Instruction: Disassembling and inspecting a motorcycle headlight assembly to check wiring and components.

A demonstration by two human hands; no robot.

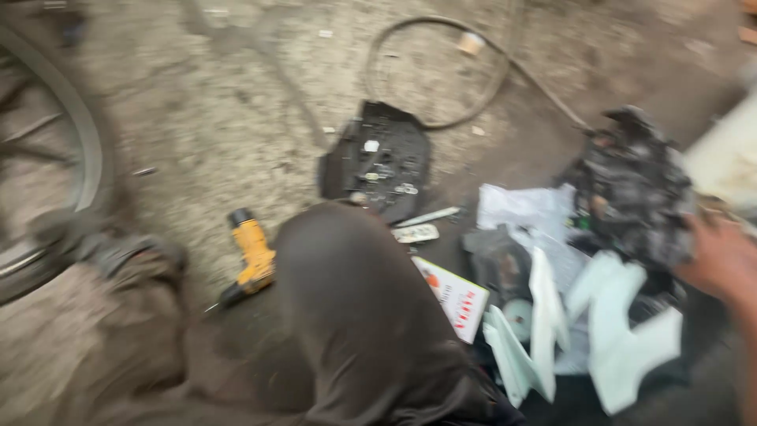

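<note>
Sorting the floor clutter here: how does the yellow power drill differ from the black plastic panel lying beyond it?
The yellow power drill is small, narrow and bright yellow with dark ends; the black plastic panel is larger, broad, flat and dark. The panel carries small loose parts on top; the drill bears nothing. Both lie on the dirt floor, away from the right hand, which touches neither.

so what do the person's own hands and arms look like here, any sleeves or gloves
Only the right hand shows, blurred at the right edge of the view. It is bare, with no glove, and the stretch of forearm below it also looks uncovered, with no sleeve, watch or band that can be made out. The left hand is out of view.
</note>
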